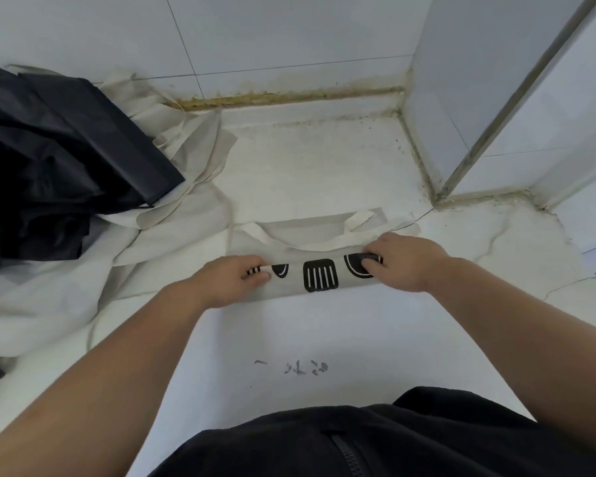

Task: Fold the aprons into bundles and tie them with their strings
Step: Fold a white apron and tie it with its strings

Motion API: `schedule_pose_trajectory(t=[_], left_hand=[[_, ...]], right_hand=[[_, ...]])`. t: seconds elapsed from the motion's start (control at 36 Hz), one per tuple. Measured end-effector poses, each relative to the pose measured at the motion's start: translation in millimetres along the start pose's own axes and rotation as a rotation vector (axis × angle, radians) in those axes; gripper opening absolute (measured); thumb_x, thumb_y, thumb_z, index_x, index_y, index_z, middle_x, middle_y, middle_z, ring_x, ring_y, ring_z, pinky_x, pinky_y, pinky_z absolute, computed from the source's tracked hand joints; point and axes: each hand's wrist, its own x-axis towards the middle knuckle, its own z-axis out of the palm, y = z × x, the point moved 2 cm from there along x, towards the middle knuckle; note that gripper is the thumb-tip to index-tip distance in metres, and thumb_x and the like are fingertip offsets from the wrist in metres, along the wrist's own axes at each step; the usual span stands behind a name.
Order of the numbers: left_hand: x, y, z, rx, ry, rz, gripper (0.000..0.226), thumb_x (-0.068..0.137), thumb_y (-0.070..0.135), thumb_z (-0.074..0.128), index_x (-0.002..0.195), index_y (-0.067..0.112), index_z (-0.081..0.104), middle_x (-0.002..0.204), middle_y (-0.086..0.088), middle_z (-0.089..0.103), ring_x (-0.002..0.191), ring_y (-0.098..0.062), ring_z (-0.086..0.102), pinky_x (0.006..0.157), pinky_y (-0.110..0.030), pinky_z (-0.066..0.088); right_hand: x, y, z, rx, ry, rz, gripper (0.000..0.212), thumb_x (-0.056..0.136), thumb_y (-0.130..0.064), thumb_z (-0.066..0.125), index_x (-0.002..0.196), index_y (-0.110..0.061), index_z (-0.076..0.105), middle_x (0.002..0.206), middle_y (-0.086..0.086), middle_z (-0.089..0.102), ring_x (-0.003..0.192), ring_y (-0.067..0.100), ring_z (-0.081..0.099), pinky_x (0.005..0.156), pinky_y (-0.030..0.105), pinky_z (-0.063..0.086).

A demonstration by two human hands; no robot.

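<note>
While the printed beige apron (320,275) is lying part-rolled at the centre of the frame on the white counter (324,339), both hands are gripping the roll. The left hand (227,280) is pinching its left end between thumb and curled fingers, and the right hand (403,261) is curling over its right end. The unrolled part and its strap (289,237) are lying flat just beyond the roll. At the left, a heap of pale aprons (190,156) is spreading out, with black cloth (55,149) sitting on it in the upper left.
</note>
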Motion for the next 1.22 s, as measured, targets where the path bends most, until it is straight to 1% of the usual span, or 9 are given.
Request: schedule_pose_trajectory(t=[0.11, 0.28, 0.39, 0.5, 0.81, 1.0, 1.11, 1.17, 1.22], left_hand=[[3, 6, 8, 0.271, 0.201, -0.010, 0.042, 0.100, 0.037, 0.038, 0.141, 0.036, 0.034, 0.134, 0.002, 0.042, 0.124, -0.022, 0.038, 0.102, -0.036, 0.027], [3, 21, 23, 0.417, 0.102, 0.001, 0.074, 0.093, 0.014, 0.038, 0.151, 0.036, -0.001, 0.159, 0.000, -0.008, 0.146, -0.021, -0.006, 0.116, -0.037, 0.002], [7, 23, 19, 0.344, 0.098, 0.009, 0.072, 0.091, 0.017, 0.042, 0.151, 0.036, 0.006, 0.159, 0.002, -0.005, 0.145, -0.020, -0.003, 0.115, -0.038, 0.006], [12, 21, 2, 0.356, 0.107, 0.056, 0.072, 0.087, 0.022, 0.046, 0.150, 0.036, 0.014, 0.158, 0.005, 0.002, 0.141, -0.023, 0.009, 0.111, -0.038, 0.017], [48, 12, -41, 0.473, -0.027, 0.065, 0.121, 0.061, 0.065, 0.074, 0.151, 0.038, -0.003, 0.157, 0.004, -0.025, 0.145, -0.021, -0.019, 0.116, -0.042, -0.004], [58, 6, -42, 0.442, -0.075, 0.025, 0.133, 0.054, 0.071, 0.075, 0.150, 0.036, -0.010, 0.156, -0.002, -0.026, 0.145, -0.021, -0.020, 0.116, -0.043, -0.006], [59, 5, -42, 0.444, -0.073, 0.023, 0.135, 0.053, 0.072, 0.075, 0.149, 0.036, -0.011, 0.156, -0.002, -0.027, 0.145, -0.022, -0.020, 0.115, -0.043, -0.006], [60, 5, -42, 0.444, -0.065, 0.012, 0.136, 0.051, 0.072, 0.076, 0.149, 0.037, -0.012, 0.156, -0.004, -0.028, 0.145, -0.024, -0.020, 0.115, -0.044, -0.007], [59, 4, -41, 0.445, -0.064, -0.009, 0.138, 0.050, 0.072, 0.076, 0.149, 0.036, -0.014, 0.156, -0.006, -0.028, 0.144, -0.026, -0.021, 0.115, -0.044, -0.008]], right_hand=[[7, -4, 11, -0.185, 0.048, 0.038, 0.046, 0.099, -0.047, 0.026, 0.142, -0.030, 0.029, 0.152, 0.004, 0.019, 0.122, 0.030, 0.045, 0.100, 0.039, 0.032], [8, -8, 14, -0.129, 0.056, 0.070, 0.050, 0.099, -0.042, 0.030, 0.146, -0.029, 0.021, 0.152, 0.004, 0.021, 0.124, 0.029, 0.044, 0.100, 0.039, 0.031], [8, -11, -2, 0.012, 0.035, 0.118, 0.055, 0.094, -0.035, 0.042, 0.145, -0.023, 0.025, 0.138, 0.004, 0.046, 0.115, 0.029, 0.051, 0.092, 0.034, 0.035], [16, -10, -6, -0.001, 0.029, 0.146, 0.028, 0.092, -0.035, 0.042, 0.110, -0.016, 0.052, 0.108, 0.005, 0.061, 0.093, 0.027, 0.055, 0.075, 0.029, 0.035], [59, -8, -35, 0.046, 0.009, 0.262, 0.035, 0.094, -0.030, 0.047, 0.127, -0.018, 0.048, 0.117, 0.005, 0.057, 0.104, 0.024, 0.054, 0.073, 0.030, 0.039], [89, -13, -50, -0.037, -0.070, 0.254, 0.012, 0.088, -0.007, 0.043, 0.078, -0.010, 0.048, 0.102, 0.009, 0.059, 0.084, 0.027, 0.051, 0.069, 0.031, 0.041], [96, -17, -62, 0.118, 0.292, 0.242, 0.047, 0.089, 0.005, 0.037, 0.133, -0.010, 0.033, 0.129, 0.017, 0.046, 0.111, 0.034, 0.048, 0.084, 0.040, 0.045], [99, -21, -63, 0.119, 0.395, 0.164, 0.072, 0.090, 0.006, 0.039, 0.149, -0.019, 0.006, 0.157, 0.012, 0.001, 0.141, 0.034, 0.016, 0.107, 0.039, 0.031], [100, -24, -60, 0.065, 0.355, 0.142, 0.082, 0.088, 0.007, 0.040, 0.150, -0.024, -0.004, 0.156, 0.010, -0.014, 0.142, 0.035, 0.007, 0.112, 0.040, 0.026]])
